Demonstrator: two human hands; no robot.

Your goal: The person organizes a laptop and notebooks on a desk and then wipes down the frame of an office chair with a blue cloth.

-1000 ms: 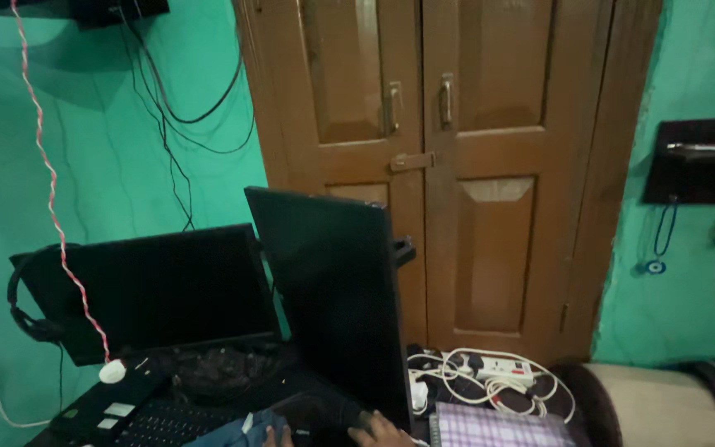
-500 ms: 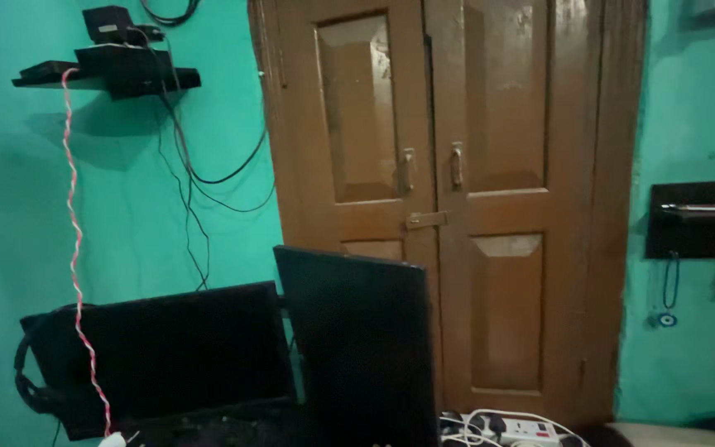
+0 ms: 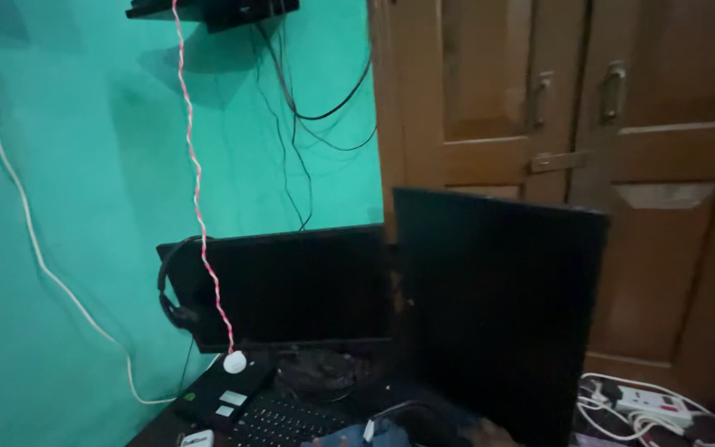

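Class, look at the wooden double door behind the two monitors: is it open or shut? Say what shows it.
Shut. Both leaves of the wooden double door meet flush at the middle, and the latch bar lies across the seam.

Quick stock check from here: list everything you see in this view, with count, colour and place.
Monitor: one, black, screen dark, at the green wall.
Second dark panel: one, black, upright in front of the monitor's right side.
Headset: one, black, hung on the monitor's left edge.
Twisted cable: one, red and white, hanging from the wall shelf to a white round end.
Wall shelf: one, black, top of frame.
Keyboard: one, black, on the desk.
Small box: one, black, left of the keyboard.
Power strip: one, white, lower right by the door.
Door: double, brown wood, right.
Hand: barely visible at the bottom edge, at the panel's base; which hand is unclear.
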